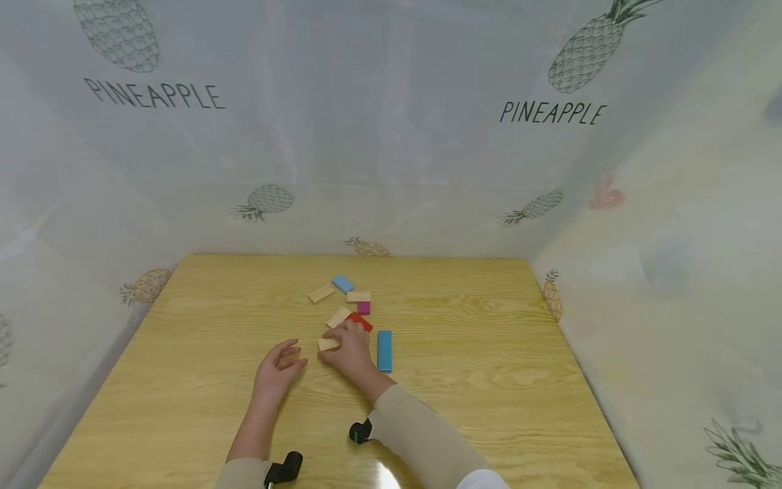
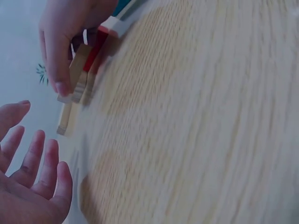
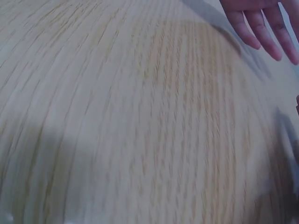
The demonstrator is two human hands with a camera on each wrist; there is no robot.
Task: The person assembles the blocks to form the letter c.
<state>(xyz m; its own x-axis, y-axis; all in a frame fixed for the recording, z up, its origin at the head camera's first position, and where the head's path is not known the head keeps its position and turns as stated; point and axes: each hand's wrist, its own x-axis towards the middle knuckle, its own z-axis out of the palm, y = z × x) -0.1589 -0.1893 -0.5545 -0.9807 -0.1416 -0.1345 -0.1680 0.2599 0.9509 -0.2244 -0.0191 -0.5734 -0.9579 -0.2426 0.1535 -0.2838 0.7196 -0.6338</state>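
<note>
My right hand [image 1: 351, 350] pinches a plain wooden block [image 1: 328, 344] between thumb and fingers, just over the table. In the left wrist view the held block [image 2: 79, 67] is tilted, near a red block [image 2: 96, 50]. My left hand [image 1: 276, 372] is to the left, with relaxed, spread fingers and nothing in them. Just beyond the right hand lie another plain block [image 1: 339, 317] and the red block [image 1: 363, 320], partly covered by its fingers. The right wrist view has the left hand [image 3: 261, 23] at its upper right corner; the held block is out of that view.
Right of the right hand lies a long blue block [image 1: 384, 351]. Farther back on the wooden table [image 1: 464, 353] are a purple block [image 1: 363, 308], two plain blocks [image 1: 358, 297] and a smaller-looking blue block [image 1: 343, 284]. A pineapple-print sheet [image 1: 391, 149] surrounds the back and sides.
</note>
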